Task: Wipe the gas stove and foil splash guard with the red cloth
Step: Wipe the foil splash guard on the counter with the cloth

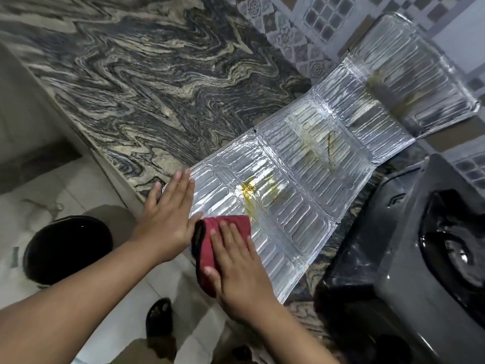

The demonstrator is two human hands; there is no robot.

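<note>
Two bare forearms reach in from the bottom edge over a marbled stone counter (147, 82). The left hand (168, 219) lies flat, fingers straight and together, closed on nothing, pinning the near corner of the foil splash guard (301, 179) where it overhangs the counter's edge. Just to its right, touching at the thumb, the right hand (236, 261) presses palm-down on the folded red cloth (225, 227), fingers spread over it, not curled round it. The cloth rests on the guard's nearest panel. A yellow grease stain (249, 189) sits just beyond the cloth, up and slightly right of the fingertips, so the right hand is the nearer one, and a push away from the body would likely meet it. The guard lies unfolded flat, its long axis running from the near left away to the far right, where the last panel leans up against a tiled wall (315, 19); brownish marks, possibly more grease, show on the middle panels. At right, the dark gas stove (409, 232) stands close beside the guard.
</note>
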